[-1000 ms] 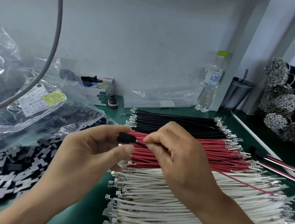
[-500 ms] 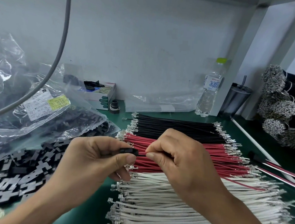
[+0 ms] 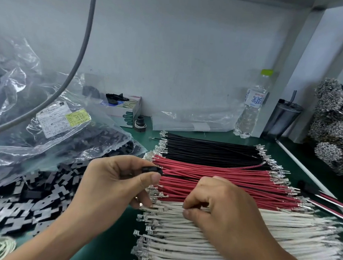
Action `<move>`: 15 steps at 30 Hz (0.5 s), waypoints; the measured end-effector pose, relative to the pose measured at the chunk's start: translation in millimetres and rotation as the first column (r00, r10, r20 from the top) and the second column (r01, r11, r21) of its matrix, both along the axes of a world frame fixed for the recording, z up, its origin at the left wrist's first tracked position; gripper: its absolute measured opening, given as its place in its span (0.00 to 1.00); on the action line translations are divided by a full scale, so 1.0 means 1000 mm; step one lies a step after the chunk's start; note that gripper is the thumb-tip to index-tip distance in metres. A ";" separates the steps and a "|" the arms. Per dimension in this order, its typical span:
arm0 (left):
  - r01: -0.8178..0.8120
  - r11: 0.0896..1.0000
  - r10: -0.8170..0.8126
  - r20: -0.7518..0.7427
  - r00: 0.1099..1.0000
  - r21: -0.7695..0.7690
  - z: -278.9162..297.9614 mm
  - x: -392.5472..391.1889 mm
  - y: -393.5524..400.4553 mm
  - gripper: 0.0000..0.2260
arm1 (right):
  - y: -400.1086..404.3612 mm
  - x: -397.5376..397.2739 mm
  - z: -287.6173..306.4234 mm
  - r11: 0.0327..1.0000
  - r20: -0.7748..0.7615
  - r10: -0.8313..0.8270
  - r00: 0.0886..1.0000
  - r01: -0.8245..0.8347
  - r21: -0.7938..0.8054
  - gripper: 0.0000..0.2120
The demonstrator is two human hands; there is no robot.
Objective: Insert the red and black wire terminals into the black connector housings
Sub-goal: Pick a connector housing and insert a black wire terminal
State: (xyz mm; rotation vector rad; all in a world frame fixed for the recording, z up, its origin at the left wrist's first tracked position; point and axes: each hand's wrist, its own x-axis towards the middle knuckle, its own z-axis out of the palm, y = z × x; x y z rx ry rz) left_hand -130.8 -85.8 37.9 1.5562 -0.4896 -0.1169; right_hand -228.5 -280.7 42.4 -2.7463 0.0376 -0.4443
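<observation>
My left hand [image 3: 109, 182] pinches a small black connector housing [image 3: 152, 170] between thumb and forefinger. A red wire [image 3: 204, 170] and a thin black wire [image 3: 264, 190] run from the housing to the right, across the red wire stack [image 3: 243, 199]. My right hand [image 3: 222, 207] is lower, on the top edge of the white wire stack [image 3: 198, 247], and its thumb and fingertips pinch a white wire there. The black wire stack [image 3: 206, 151] lies behind the red one. Loose black housings [image 3: 27, 200] are heaped at the left.
Clear plastic bags [image 3: 53, 137] of housings sit at the left, under a hanging grey cable [image 3: 77, 61]. A tissue box [image 3: 125, 109], water bottle [image 3: 252, 107] and dark tumbler [image 3: 282, 118] stand by the back wall. Terminal bundles [image 3: 331, 126] and finished wire sets [image 3: 325, 200] lie at the right.
My right hand has left the wires at the housing and dropped down onto the white wires. The left hand still holds the housing, with red and black wires now trailing from it.
</observation>
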 end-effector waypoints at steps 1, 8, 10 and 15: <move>-0.003 1.000 0.002 -0.003 1.000 -0.008 0.000 0.001 0.001 0.12 | 0.000 -0.001 0.001 1.000 0.000 0.000 1.000 0.000 0.021 0.03; -0.014 0.999 0.013 -0.013 1.000 -0.035 -0.003 0.006 0.002 0.13 | -0.010 -0.007 0.004 0.989 0.081 0.039 0.996 -0.050 0.139 0.05; -0.014 0.999 0.014 -0.012 1.000 -0.036 -0.004 0.006 0.002 0.13 | -0.011 -0.007 0.003 0.985 0.101 0.032 0.994 -0.048 0.165 0.05; 0.041 0.998 -0.041 -0.004 0.999 -0.054 -0.001 0.003 0.000 0.12 | -0.011 -0.008 0.005 0.950 0.259 0.033 0.965 -0.111 0.291 0.08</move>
